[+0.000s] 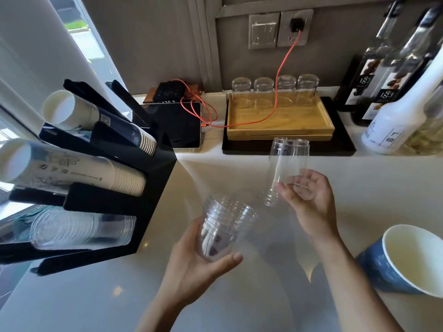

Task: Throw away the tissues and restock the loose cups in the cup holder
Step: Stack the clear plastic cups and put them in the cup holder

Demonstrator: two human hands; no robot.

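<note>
My left hand (203,262) grips a short stack of clear plastic cups (223,226), mouths tilted up and away. My right hand (306,190) holds a second clear cup stack (285,168) upside down, base pointing up, a little above the counter. The black cup holder (153,188) stands at the left. Its top two slots carry sleeves of white paper cups (96,116) and its bottom slot holds clear plastic cups (79,230). No tissues are in view.
A blue-and-white paper cup (412,259) lies at the right edge of the white counter (374,188). At the back sit a wooden tray (280,121) with upturned glasses, a tablet (179,125) with a red cable, and syrup bottles (393,80).
</note>
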